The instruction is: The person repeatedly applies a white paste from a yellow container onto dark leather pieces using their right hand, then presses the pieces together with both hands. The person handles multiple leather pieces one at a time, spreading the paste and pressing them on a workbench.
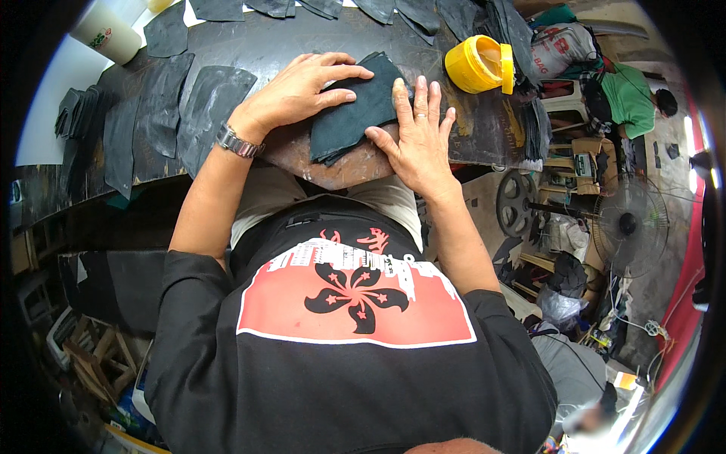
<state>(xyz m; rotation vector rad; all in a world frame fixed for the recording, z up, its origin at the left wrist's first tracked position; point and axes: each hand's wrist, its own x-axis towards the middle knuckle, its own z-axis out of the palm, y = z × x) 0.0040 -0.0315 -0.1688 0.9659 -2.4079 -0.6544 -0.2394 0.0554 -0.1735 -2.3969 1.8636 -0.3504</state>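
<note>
A stack of dark green-black leather pieces (355, 117) lies on the table right in front of me, its layers slightly fanned at the edges. My left hand (302, 91), with a metal watch at the wrist, rests on the stack's left side, fingers and thumb stretched over the top piece. Along the right edge lies my right hand (425, 140), flat with its fingers spread, the thumb touching the stack and the other fingers beside it. A ring shows on one finger. Neither hand is closed around anything.
Dark leather pieces (215, 106) are spread on the dark table (257, 41) to the left and along the far side. An open yellow tub (474, 64) stands at the right. A white container (106, 32) sits far left. Beyond the table's right end are a fan (629, 223) and a person in green (631, 98).
</note>
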